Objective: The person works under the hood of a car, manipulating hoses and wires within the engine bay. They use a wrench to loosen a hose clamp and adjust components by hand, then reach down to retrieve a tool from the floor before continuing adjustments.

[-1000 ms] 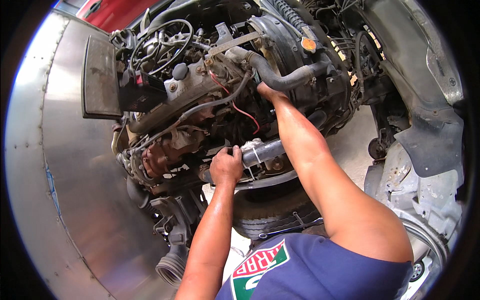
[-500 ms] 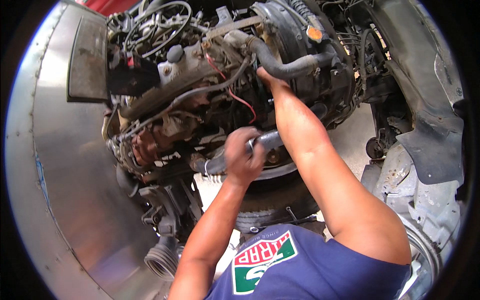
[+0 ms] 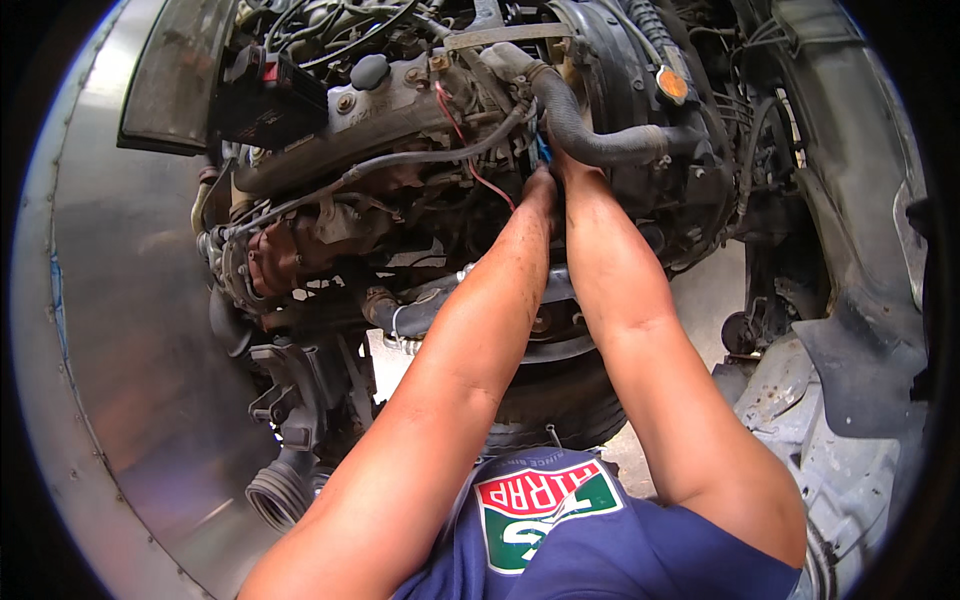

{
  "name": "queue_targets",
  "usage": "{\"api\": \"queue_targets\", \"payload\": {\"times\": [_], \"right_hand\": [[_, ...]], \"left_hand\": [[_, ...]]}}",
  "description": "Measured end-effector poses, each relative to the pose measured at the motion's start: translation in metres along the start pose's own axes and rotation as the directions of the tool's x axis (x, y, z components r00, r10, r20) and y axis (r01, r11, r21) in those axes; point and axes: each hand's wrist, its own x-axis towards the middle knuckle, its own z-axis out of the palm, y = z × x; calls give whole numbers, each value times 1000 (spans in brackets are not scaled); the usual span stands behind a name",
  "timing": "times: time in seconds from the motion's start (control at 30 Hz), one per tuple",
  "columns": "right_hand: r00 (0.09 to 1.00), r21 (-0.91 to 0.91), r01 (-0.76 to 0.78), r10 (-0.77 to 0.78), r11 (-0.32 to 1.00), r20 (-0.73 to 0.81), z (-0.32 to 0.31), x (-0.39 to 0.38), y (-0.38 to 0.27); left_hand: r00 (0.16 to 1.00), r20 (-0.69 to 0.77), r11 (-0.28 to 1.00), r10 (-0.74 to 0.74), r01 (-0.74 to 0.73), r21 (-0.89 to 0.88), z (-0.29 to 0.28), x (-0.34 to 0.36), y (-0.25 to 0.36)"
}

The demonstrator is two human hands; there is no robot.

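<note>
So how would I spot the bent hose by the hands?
Find the exposed engine, then the orange cap toward the upper right. Below it, leftward, curves the grey radiator hose, far thicker than the slim cable on its left.

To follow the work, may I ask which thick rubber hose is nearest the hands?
The curved grey rubber hose just above the right hand; the white-banded black rubber hose lies farther down.

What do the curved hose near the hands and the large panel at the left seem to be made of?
The hose looks like rubber, dull dark grey, because it curves smoothly. The panel is probably bare metal, silvery with a soft shine: it shows blurred reflections.
</note>
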Motion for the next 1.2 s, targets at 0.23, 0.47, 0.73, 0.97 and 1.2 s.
{"api": "queue_targets", "payload": {"times": [0.23,0.47,0.73,0.97,1.2], "right_hand": [[997,65,70,-71,995,15,-12,-39,-9],[918,122,-332,291,935,269,-35,-109,-14],[864,185,-430,343,884,369,-7,-68,18],[977,223,-133,90,966,193,-2,-63,40],[986,64,-110,101,992,131,-19,-95,10]], "left_hand": [[970,-210,825,121,19,564,-4,22,-3],[996,-14,977,82,-78,200,-15,15,-2],[945,-232,866,231,-92,491,-13,12,27],[958,-120,945,261,-229,234,-25,45,30],[947,-162,901,279,-199,387,-15,33,32]]}}
